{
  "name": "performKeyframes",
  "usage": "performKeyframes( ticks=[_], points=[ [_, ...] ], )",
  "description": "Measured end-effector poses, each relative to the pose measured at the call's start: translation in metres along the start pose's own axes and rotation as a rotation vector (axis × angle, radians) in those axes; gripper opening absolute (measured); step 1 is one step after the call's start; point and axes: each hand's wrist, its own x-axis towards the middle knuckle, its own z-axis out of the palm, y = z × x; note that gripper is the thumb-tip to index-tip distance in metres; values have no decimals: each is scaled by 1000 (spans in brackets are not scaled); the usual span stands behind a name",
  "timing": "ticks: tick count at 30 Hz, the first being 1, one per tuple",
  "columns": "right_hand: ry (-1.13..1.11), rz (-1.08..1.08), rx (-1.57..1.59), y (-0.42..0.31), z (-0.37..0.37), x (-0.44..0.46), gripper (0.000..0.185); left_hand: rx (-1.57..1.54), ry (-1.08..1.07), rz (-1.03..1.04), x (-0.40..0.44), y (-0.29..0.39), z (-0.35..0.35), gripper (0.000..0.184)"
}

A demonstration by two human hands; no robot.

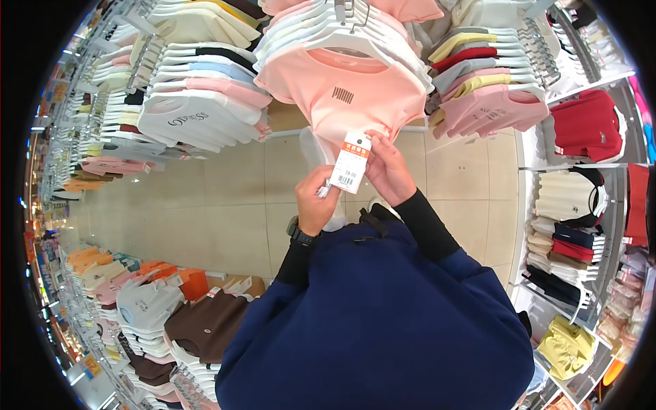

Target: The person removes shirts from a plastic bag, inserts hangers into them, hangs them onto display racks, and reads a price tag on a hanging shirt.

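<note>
A white price tag (pixel 351 167) with an orange band, a barcode and a printed 39.00 is held up at the middle of the head view. My right hand (pixel 391 167) pinches its upper right edge. At its lower left edge, my left hand (pixel 317 199), with a dark watch (pixel 301 232) on the wrist, is closed with a small white piece showing at the fingers. Translucent plastic (pixel 313 152) hangs beside and behind the left hand; whether that hand grips it is unclear. Just beyond the tag, a pink T-shirt (pixel 369 85) hangs at the front of a rack.
Racks of folded-over shirts on white hangers (pixel 205 102) stand at the left, with more pink shirts (pixel 488 109) at the right. Wall shelving with a red top (pixel 588 126) lines the right side. Brown shirts (pixel 205 324) hang at lower left. Beige floor tiles (pixel 225 184) lie between.
</note>
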Motion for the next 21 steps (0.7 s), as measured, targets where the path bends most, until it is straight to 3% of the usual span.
performKeyframes(
  ticks=[15, 18, 21],
  points=[
    [-22, 3, -21, -2, -2, -3, 29, 34, 15, -5, 1, 10, -2, 13],
    [-55, 15, -45, 0, -8, -3, 36, 46, 11, -26, 0, 12, -2, 12],
    [-139, 0, -112, 2, -6, -10, 56, 67, 70, -51, -2, 7, 1, 12]
  ],
)
